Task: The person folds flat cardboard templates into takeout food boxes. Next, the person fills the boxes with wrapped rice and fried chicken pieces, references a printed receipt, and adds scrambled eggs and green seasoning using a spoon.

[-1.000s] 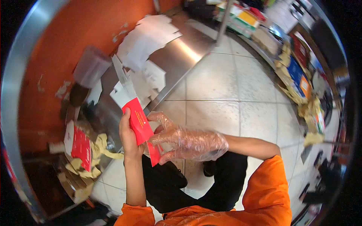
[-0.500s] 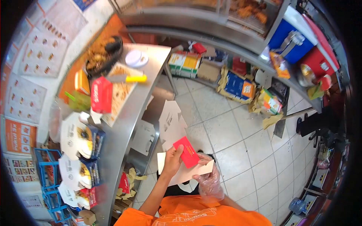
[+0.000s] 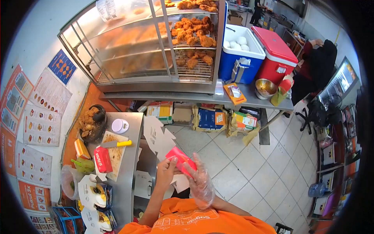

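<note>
My bare left hand [image 3: 166, 170] pinches the left edge of a flat red and white carton [image 3: 181, 159] held above my lap. On its right side, my right hand [image 3: 199, 177], in a clear plastic glove, grips the red part. The carton's white flaps [image 3: 156, 136] stretch up and to the left, beside the steel table [image 3: 133, 156]. Below my hands another white flap shows. On that table a red box [image 3: 103, 159] and a knife with a yellow handle [image 3: 124, 143] lie on a cutting board [image 3: 115, 165].
A glass cabinet of fried chicken [image 3: 136, 46] stands ahead. Right of it are a blue cooler [image 3: 239, 64] and a red cooler [image 3: 274, 50] on a counter. A black bowl of chicken [image 3: 92, 123], a white scale [image 3: 120, 125] and filled boxes [image 3: 95, 197] stand at left. A person [image 3: 317, 64] is at far right.
The view has swung up from the lower shelf and floor to the cabinet and counter. The red carton has been turned, and my gloved hand has moved onto its red part.
</note>
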